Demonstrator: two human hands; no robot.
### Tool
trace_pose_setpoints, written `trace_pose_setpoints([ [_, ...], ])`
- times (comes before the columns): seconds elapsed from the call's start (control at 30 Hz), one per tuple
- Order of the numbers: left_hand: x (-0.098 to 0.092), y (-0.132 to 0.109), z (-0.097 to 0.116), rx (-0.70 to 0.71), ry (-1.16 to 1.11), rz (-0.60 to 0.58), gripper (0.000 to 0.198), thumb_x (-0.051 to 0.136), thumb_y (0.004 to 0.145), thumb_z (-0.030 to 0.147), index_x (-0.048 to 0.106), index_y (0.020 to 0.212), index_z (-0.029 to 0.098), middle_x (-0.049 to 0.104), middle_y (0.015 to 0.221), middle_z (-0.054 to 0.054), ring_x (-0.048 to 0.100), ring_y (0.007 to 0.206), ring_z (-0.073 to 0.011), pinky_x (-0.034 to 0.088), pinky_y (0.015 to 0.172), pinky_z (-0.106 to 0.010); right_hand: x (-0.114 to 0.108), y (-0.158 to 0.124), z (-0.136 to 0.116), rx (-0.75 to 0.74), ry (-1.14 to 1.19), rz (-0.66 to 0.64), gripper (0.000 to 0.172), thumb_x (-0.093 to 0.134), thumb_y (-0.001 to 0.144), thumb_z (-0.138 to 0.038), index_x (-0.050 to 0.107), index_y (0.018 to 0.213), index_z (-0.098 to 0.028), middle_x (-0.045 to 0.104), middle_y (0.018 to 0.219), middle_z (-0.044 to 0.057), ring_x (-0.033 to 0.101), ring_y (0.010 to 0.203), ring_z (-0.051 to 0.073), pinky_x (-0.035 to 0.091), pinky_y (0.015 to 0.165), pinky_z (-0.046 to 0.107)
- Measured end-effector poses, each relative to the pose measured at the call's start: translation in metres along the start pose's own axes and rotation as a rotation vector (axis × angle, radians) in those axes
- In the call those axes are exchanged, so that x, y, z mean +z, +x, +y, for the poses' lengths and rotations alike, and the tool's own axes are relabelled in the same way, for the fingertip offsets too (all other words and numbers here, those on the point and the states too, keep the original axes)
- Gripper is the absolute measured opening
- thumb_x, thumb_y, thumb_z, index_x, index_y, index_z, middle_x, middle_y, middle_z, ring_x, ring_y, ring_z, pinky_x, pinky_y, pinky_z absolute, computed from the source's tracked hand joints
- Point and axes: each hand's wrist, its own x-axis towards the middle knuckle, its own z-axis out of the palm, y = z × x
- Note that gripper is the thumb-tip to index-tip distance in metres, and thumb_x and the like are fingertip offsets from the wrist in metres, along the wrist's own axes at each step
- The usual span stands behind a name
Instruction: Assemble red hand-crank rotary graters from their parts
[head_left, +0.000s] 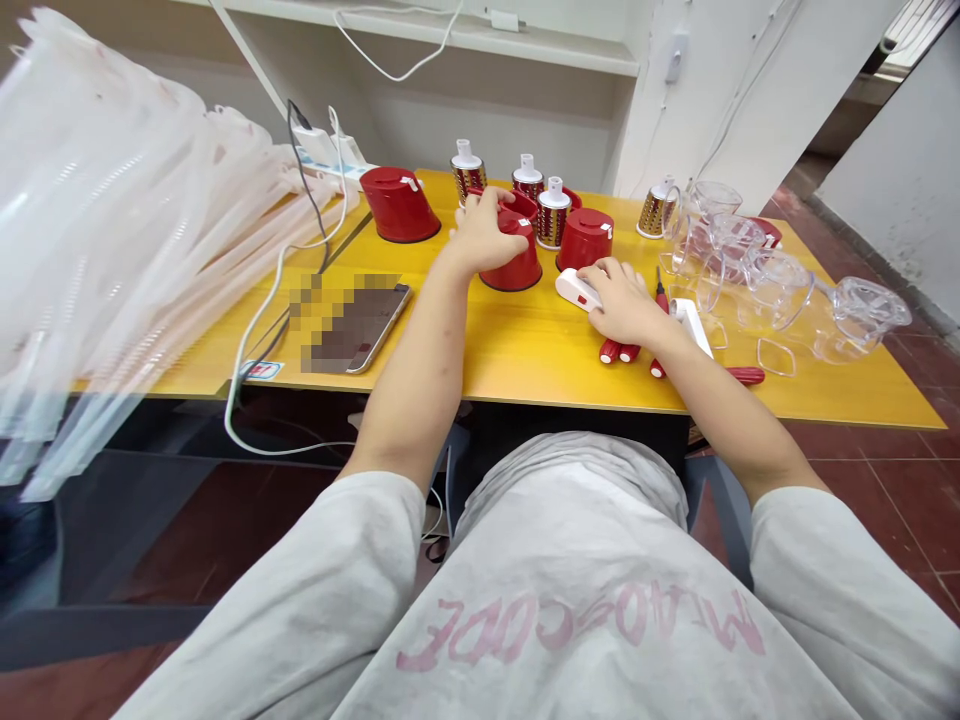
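Nearest to me is the person's pale grey shirt [577, 560], with pink letters on the chest, and beyond it both bare arms reach over a yellow table [525, 385]. The left hand [484, 235] is over a red base [514, 268] near the middle of the table; its fingers are spread wide, and the thumb lies across the top. The right hand [624, 303] has its fingers and thumb about one end of a white part [576, 290], in front of another red base [585, 238].

Behind the bases stand metal drums [553, 215] with white tops, and the bases partly stand in the way of them. Under the right forearm lie red handles [631, 353], some of them half covered, beside a second white piece [691, 325]. Clear plastic parts [757, 265] crowd the right end. On the left, a phone [375, 325] lies flat, a white cable [281, 275] runs over the table, and a big heap of translucent bags [112, 200] covers the corner.
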Motion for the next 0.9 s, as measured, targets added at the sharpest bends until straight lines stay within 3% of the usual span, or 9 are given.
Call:
trace_pose_setpoints([
  [0.07, -0.003, 0.002, -0.003, 0.011, 0.008, -0.021, 0.092, 0.102, 0.074, 0.037, 0.070, 0.161, 0.038, 0.062, 0.176, -0.015, 0.052, 0.175, -0.0541, 0.041, 0.153, -0.074, -0.001, -0.001, -0.001, 0.004, 0.001, -0.003, 0.080, 0.060, 0.107, -0.016, 0.063, 0.187, -0.017, 0.062, 0.181, 0.026, 0.058, 0.162, 0.055, 0.052, 0.141, 0.076],
  [0.33, -0.009, -0.003, -0.004, 0.029, 0.021, -0.050, 0.096, 0.106, 0.074, 0.039, 0.070, 0.161, 0.026, 0.062, 0.180, -0.020, 0.064, 0.170, -0.0475, 0.050, 0.152, -0.063, -0.001, -0.001, -0.003, 0.024, -0.001, -0.013, 0.080, 0.060, 0.108, -0.015, 0.063, 0.188, -0.014, 0.060, 0.186, 0.027, 0.057, 0.166, 0.055, 0.050, 0.142, 0.077],
  [0.53, -0.029, -0.007, -0.002, 0.074, -0.015, -0.141, 0.106, 0.100, 0.071, 0.035, 0.068, 0.171, 0.022, 0.067, 0.180, -0.021, 0.072, 0.162, -0.0436, 0.059, 0.145, -0.058, -0.003, -0.001, -0.003, 0.027, 0.001, -0.020, 0.079, 0.058, 0.108, -0.015, 0.063, 0.187, -0.012, 0.060, 0.188, 0.026, 0.057, 0.165, 0.054, 0.050, 0.142, 0.077],
  [0.77, -0.057, -0.007, 0.000, 0.069, 0.020, -0.319, 0.097, 0.101, 0.060, 0.037, 0.081, 0.155, 0.037, 0.082, 0.163, -0.010, 0.078, 0.154, -0.0474, 0.066, 0.134, -0.059, 0.002, 0.000, 0.000, 0.020, -0.008, -0.009, 0.081, 0.058, 0.107, -0.015, 0.063, 0.187, -0.013, 0.060, 0.188, 0.027, 0.057, 0.164, 0.054, 0.051, 0.140, 0.078],
  [0.9, -0.064, 0.005, -0.002, 0.034, 0.124, -0.285, 0.105, 0.107, 0.056, 0.041, 0.081, 0.158, 0.039, 0.084, 0.156, -0.010, 0.081, 0.148, -0.0511, 0.066, 0.130, -0.062, 0.000, 0.000, -0.001, 0.029, -0.012, -0.018, 0.081, 0.056, 0.108, -0.014, 0.061, 0.189, -0.014, 0.058, 0.192, 0.026, 0.056, 0.167, 0.053, 0.050, 0.142, 0.077],
])
